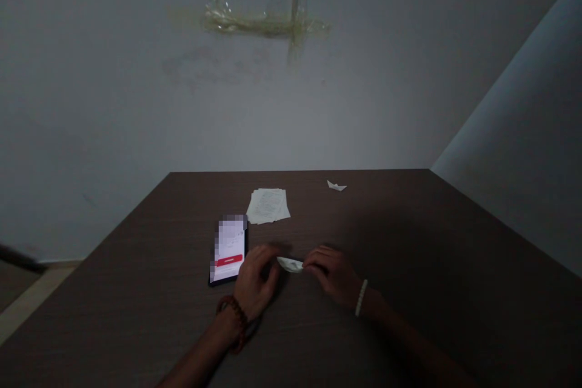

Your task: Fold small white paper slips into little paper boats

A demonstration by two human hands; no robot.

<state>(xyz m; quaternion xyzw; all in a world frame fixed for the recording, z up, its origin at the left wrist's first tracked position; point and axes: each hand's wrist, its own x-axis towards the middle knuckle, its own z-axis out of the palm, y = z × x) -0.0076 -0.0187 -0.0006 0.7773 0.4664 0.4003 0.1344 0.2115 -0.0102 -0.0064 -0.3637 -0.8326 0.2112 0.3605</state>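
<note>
Between my two hands, just above the table, is a small folded piece of white paper [290, 264], narrow and pointed at its ends. My left hand [257, 276], with a dark beaded bracelet at the wrist, pinches its left end. At its right end the fingertips of my right hand [334, 273] are closed on it; a pale beaded bracelet circles that wrist. Farther back on the table stands a small folded paper boat [336, 186]. A stack of white paper sheets [268, 206] with faint print lies beyond my left hand.
A phone [231, 251] with its screen lit lies just left of my left hand, partly blurred out. The brown table [150, 242] reaches back to a grey wall [254, 115] with tape stuck on it. A pale slanted surface [522, 115] rises at the right.
</note>
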